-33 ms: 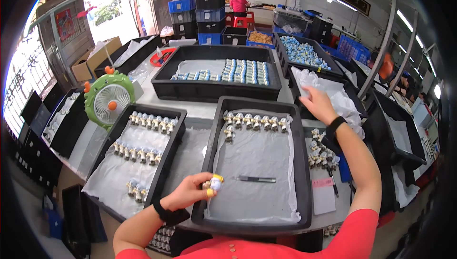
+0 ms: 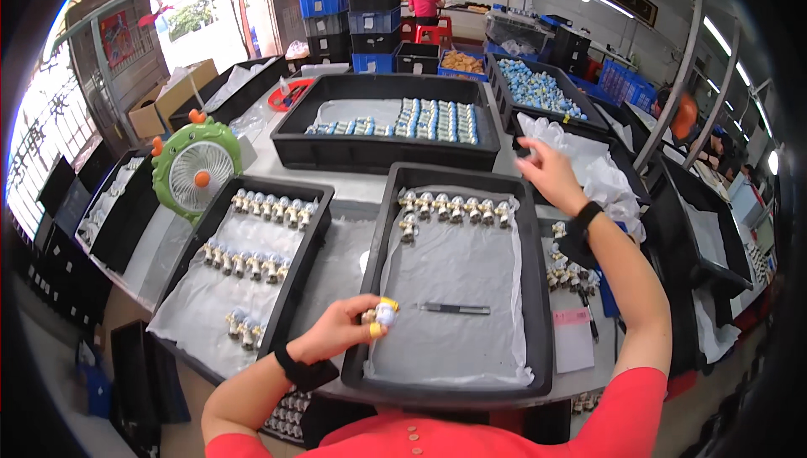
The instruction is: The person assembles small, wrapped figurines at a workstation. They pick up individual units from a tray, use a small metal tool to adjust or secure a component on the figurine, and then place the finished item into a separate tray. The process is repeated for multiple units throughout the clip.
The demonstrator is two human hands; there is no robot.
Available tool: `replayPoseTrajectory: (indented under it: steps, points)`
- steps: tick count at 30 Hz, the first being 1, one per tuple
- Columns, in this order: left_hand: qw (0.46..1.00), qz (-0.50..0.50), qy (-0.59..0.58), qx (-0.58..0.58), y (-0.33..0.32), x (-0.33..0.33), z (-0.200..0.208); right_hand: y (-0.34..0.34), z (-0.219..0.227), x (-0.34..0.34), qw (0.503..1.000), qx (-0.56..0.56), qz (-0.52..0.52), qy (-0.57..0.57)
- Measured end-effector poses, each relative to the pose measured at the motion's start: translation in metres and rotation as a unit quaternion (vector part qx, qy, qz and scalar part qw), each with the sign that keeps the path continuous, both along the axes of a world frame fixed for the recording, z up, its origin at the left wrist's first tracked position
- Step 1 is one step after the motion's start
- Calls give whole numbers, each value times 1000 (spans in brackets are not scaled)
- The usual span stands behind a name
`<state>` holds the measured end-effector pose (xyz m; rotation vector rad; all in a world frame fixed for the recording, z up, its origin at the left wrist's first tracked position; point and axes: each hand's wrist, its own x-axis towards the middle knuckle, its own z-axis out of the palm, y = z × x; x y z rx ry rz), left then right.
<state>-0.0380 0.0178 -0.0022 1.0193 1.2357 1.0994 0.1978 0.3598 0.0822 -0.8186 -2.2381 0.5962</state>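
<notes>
The left hand [image 2: 336,332] grips a small figurine [image 2: 384,314] over the near-left corner of the middle tray [image 2: 538,307]. The right hand [image 2: 546,174], fingers loose and empty, reaches past the tray's far-right corner.

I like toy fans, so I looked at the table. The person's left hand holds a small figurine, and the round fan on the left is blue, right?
Not quite. The head view shows the round plastic desk fan is green with an orange hub, not blue. The rest holds: the left hand has a small white and yellow figurine in its grip, and the fan stands on the left.
</notes>
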Motion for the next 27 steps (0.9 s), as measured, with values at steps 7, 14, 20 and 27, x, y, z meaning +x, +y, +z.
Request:
replayPoseTrajectory:
  steps: [7, 14, 20, 27]
  points:
    - [998, 25, 13, 59, -1, 2, -1, -111, -15, -131, 844, -435, 166, 266]
    - [995, 18, -12, 95, -6, 2, -1, -120, -65, -138, 949, 274, 143, -68]
    - [995, 3, 6, 104, -5, 9, 4, -71, -106, -87, 864, 329, 63, -375]
    - [996, 18, 10, 83, -6, 5, 0, -36, -83, -53, 799, 366, -32, -476]
